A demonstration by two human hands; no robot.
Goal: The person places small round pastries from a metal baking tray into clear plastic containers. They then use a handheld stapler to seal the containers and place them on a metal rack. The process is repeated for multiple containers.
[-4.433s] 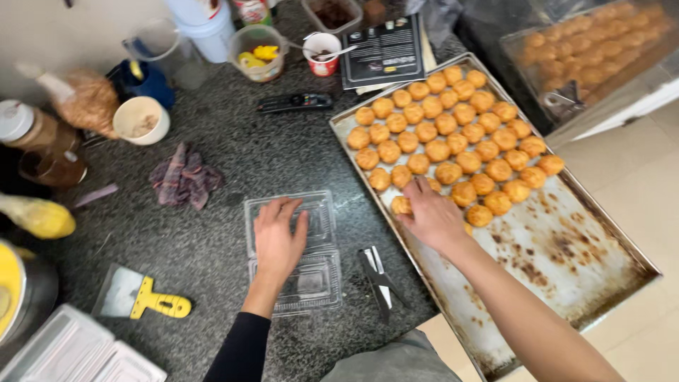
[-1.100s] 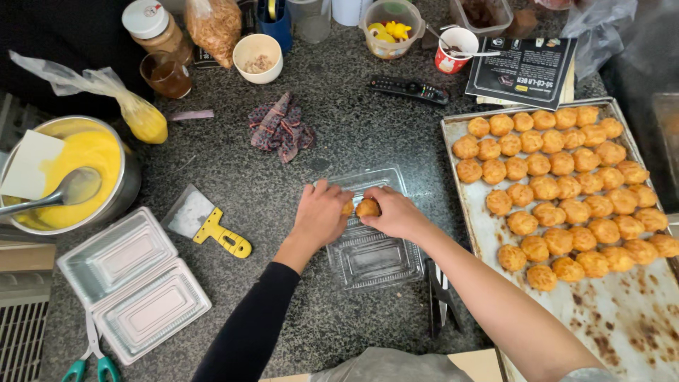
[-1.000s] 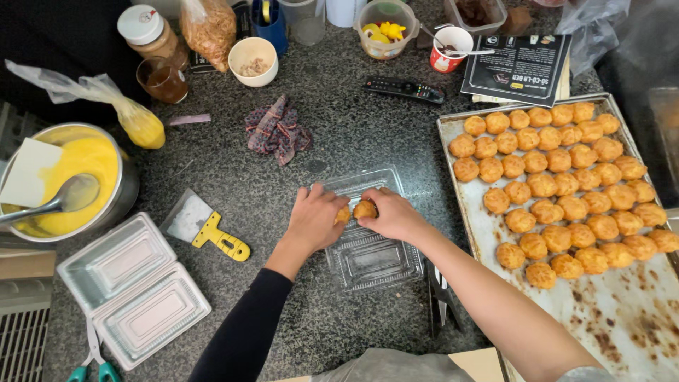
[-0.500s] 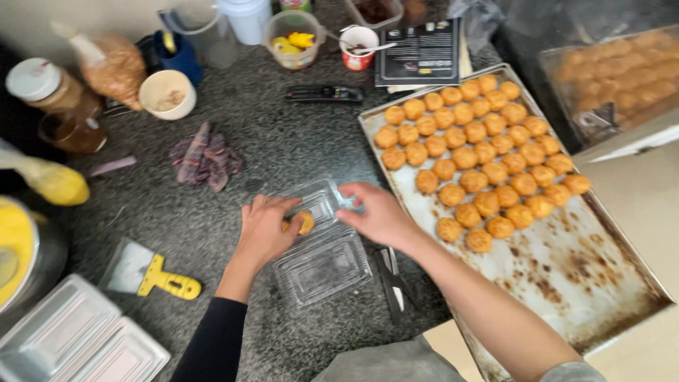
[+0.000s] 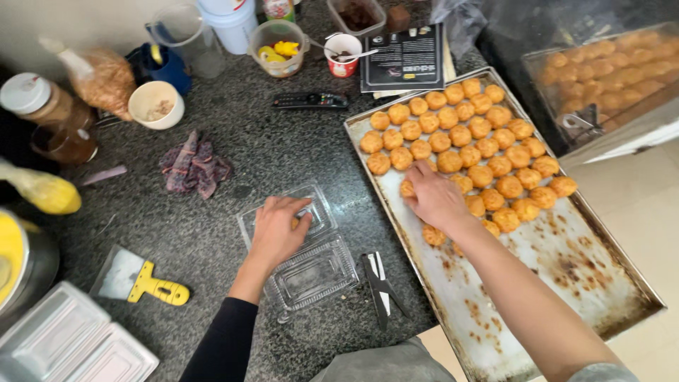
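The left hand (image 5: pixel 277 230) lies flat, fingers spread, pressing on the clear hinged plastic clamshell box (image 5: pixel 311 265) open on the dark speckled granite counter (image 5: pixel 269 148); the right hand (image 5: pixel 433 198) curls its fingers over a small round golden-brown pastry (image 5: pixel 407 188) on the worn metal baking tray (image 5: pixel 566 262), at the near edge of the rows of pastries; whether it grips the pastry I cannot tell; a yellow-handled scraper (image 5: pixel 141 279) lies left of the box.

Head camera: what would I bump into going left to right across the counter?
Yellow-handled scraper → left hand on the clear plastic container → black tongs → right hand → baking tray of pastries.
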